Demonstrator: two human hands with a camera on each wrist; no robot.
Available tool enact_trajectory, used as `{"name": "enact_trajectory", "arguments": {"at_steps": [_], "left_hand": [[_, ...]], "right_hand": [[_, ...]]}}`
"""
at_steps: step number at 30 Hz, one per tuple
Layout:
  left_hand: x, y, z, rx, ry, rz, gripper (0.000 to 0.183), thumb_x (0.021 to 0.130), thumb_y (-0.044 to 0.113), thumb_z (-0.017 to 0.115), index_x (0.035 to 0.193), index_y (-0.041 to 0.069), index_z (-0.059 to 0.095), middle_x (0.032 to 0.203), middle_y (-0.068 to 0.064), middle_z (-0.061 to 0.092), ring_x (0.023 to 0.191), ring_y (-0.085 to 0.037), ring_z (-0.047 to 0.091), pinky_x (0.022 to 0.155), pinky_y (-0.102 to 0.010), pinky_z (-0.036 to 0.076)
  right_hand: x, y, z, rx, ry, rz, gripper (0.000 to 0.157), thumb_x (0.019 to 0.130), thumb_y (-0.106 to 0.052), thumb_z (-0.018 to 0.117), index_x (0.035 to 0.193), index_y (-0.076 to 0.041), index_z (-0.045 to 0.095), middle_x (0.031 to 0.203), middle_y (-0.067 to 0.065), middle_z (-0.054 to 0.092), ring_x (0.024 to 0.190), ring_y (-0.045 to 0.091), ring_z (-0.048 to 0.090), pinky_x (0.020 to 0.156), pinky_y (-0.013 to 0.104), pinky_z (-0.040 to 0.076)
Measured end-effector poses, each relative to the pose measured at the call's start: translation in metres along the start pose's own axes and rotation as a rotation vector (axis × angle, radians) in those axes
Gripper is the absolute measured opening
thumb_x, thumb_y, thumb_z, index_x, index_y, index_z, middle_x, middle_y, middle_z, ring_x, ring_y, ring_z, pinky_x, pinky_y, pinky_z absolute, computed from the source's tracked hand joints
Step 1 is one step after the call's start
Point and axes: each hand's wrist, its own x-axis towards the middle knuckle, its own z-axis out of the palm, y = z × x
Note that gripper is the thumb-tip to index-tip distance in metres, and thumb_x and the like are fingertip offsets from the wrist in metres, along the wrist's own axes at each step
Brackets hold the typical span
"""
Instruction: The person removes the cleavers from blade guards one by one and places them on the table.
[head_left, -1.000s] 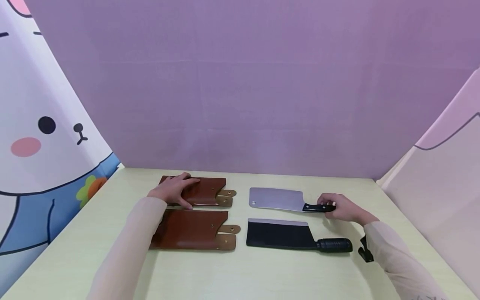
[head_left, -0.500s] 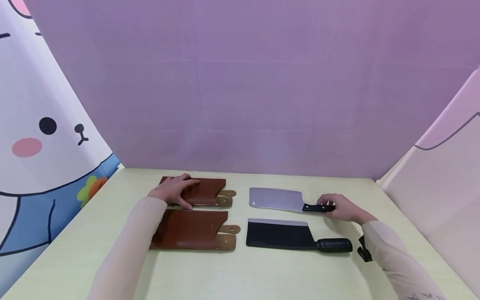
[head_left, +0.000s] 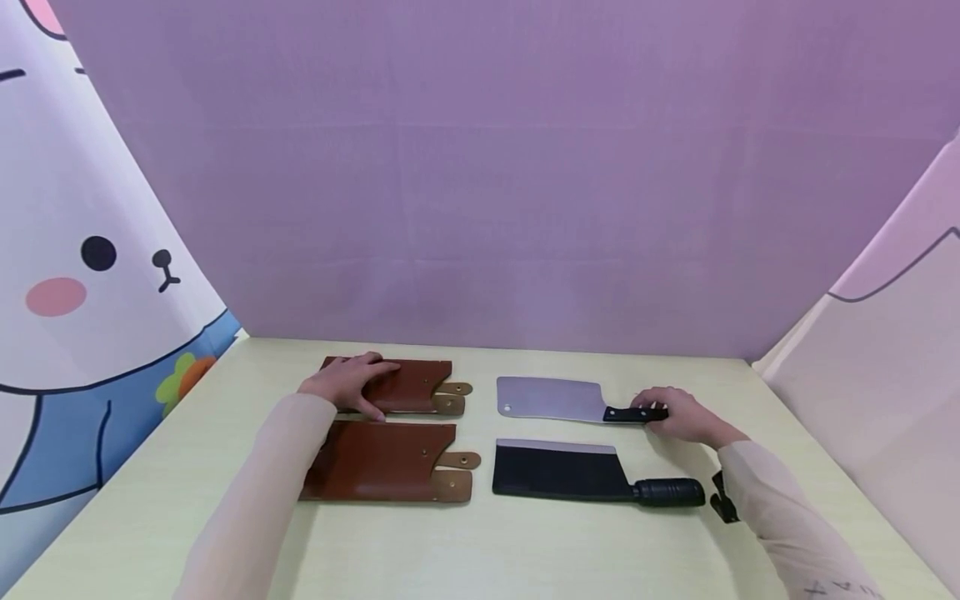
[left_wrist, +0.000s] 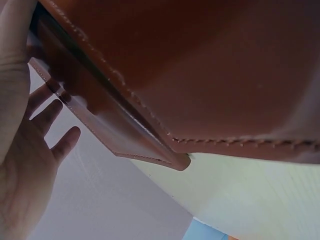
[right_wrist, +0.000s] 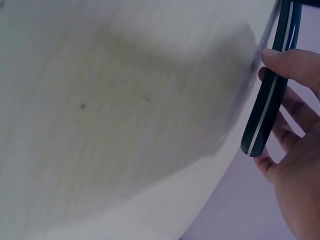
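Observation:
My left hand (head_left: 347, 385) rests over the far brown leather knife sheath (head_left: 408, 382), fingers spread and thumb at its near edge. In the left wrist view its fingers (left_wrist: 66, 142) reach past the far sheath's edge, and the near sheath (left_wrist: 225, 75) fills the foreground. On the right, my right hand (head_left: 678, 415) holds the black handle (head_left: 633, 414) of a silver cleaver (head_left: 547, 398) lying flat. The right wrist view shows thumb and fingers pinching that handle (right_wrist: 265, 112). A black-bladed cleaver (head_left: 562, 475) lies nearer, untouched.
Both sheaths have tan snap straps (head_left: 459, 460) pointing right, toward the blades. The pale tabletop (head_left: 480, 550) ends at a purple backdrop (head_left: 480, 208). A cartoon-printed cloth (head_left: 97, 333) hangs on the left, and another cloth (head_left: 885, 400) on the right.
The right hand and silver cleaver have shifted very slightly left. The left hand stays over the far sheath.

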Motion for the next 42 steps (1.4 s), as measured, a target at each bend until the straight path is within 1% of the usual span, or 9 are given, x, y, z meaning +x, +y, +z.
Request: {"name": "enact_trajectory", "arguments": {"at_steps": [6, 12, 19, 25, 30, 33, 37, 42], "left_hand": [[-0.0018, 0.0014, -0.0027, 0.002, -0.017, 0.002, 0.090, 0.066, 0.057, 0.071, 0.140, 0.017, 0.038, 0.142, -0.020, 0.034, 0.128, -0.039, 0.036, 0.095, -0.061, 0.031], [-0.0026, 0.0009, -0.0023, -0.007, -0.017, 0.003, 0.089, 0.067, 0.057, 0.070, 0.140, 0.018, 0.038, 0.143, -0.020, 0.033, 0.129, -0.039, 0.035, 0.096, -0.061, 0.030], [-0.0017, 0.0005, 0.0010, -0.032, -0.005, -0.004, 0.088, 0.067, 0.056, 0.071, 0.140, 0.018, 0.038, 0.144, -0.019, 0.032, 0.129, -0.039, 0.035, 0.097, -0.060, 0.029], [0.0009, -0.0029, 0.0038, -0.039, 0.009, 0.008, 0.089, 0.068, 0.056, 0.071, 0.140, 0.018, 0.037, 0.144, -0.019, 0.032, 0.129, -0.039, 0.035, 0.097, -0.060, 0.030], [-0.0003, -0.0009, 0.0025, -0.023, 0.005, 0.020, 0.087, 0.070, 0.054, 0.070, 0.141, 0.017, 0.036, 0.143, -0.016, 0.035, 0.128, -0.036, 0.037, 0.096, -0.058, 0.033], [-0.0017, 0.0018, 0.0020, -0.005, 0.000, 0.024, 0.085, 0.072, 0.053, 0.069, 0.141, 0.017, 0.036, 0.142, -0.016, 0.036, 0.129, -0.036, 0.036, 0.097, -0.058, 0.032], [-0.0029, 0.0039, 0.0017, -0.004, -0.001, 0.028, 0.082, 0.073, 0.052, 0.068, 0.140, 0.016, 0.037, 0.142, -0.016, 0.036, 0.129, -0.036, 0.035, 0.097, -0.059, 0.030], [-0.0066, 0.0041, -0.0010, -0.027, 0.006, 0.034, 0.082, 0.074, 0.054, 0.067, 0.140, 0.016, 0.038, 0.142, -0.017, 0.036, 0.129, -0.038, 0.035, 0.097, -0.062, 0.028]], "right_hand": [[-0.0004, 0.0001, 0.0017, -0.015, 0.008, 0.016, 0.031, 0.074, 0.003, 0.066, 0.103, -0.007, 0.064, 0.102, 0.010, 0.064, 0.089, 0.024, 0.057, 0.078, 0.048, 0.043], [-0.0006, -0.0026, 0.0018, -0.026, 0.023, 0.003, 0.030, 0.073, 0.002, 0.067, 0.102, -0.006, 0.065, 0.102, 0.012, 0.064, 0.090, 0.028, 0.058, 0.078, 0.052, 0.042], [-0.0010, -0.0004, 0.0015, -0.047, 0.023, 0.019, 0.031, 0.073, 0.001, 0.066, 0.103, -0.007, 0.065, 0.101, 0.009, 0.063, 0.089, 0.026, 0.057, 0.077, 0.051, 0.042], [-0.0012, 0.0005, 0.0007, -0.050, 0.024, 0.012, 0.031, 0.073, 0.001, 0.065, 0.104, -0.007, 0.065, 0.101, 0.009, 0.063, 0.091, 0.028, 0.058, 0.077, 0.055, 0.040], [-0.0023, 0.0007, -0.0002, -0.058, 0.024, 0.008, 0.033, 0.074, 0.001, 0.066, 0.106, -0.007, 0.064, 0.100, 0.008, 0.062, 0.089, 0.025, 0.057, 0.077, 0.051, 0.042], [-0.0030, 0.0006, -0.0002, -0.062, 0.018, 0.011, 0.034, 0.074, 0.001, 0.066, 0.108, -0.006, 0.062, 0.099, 0.008, 0.061, 0.088, 0.025, 0.057, 0.077, 0.051, 0.042], [-0.0044, -0.0009, -0.0009, -0.064, 0.019, 0.024, 0.037, 0.075, 0.000, 0.067, 0.111, -0.003, 0.060, 0.099, 0.009, 0.061, 0.089, 0.027, 0.057, 0.077, 0.057, 0.038], [-0.0056, -0.0053, -0.0023, -0.061, 0.026, 0.042, 0.041, 0.075, -0.002, 0.068, 0.115, -0.002, 0.057, 0.101, 0.011, 0.061, 0.095, 0.031, 0.055, 0.078, 0.065, 0.032]]}}
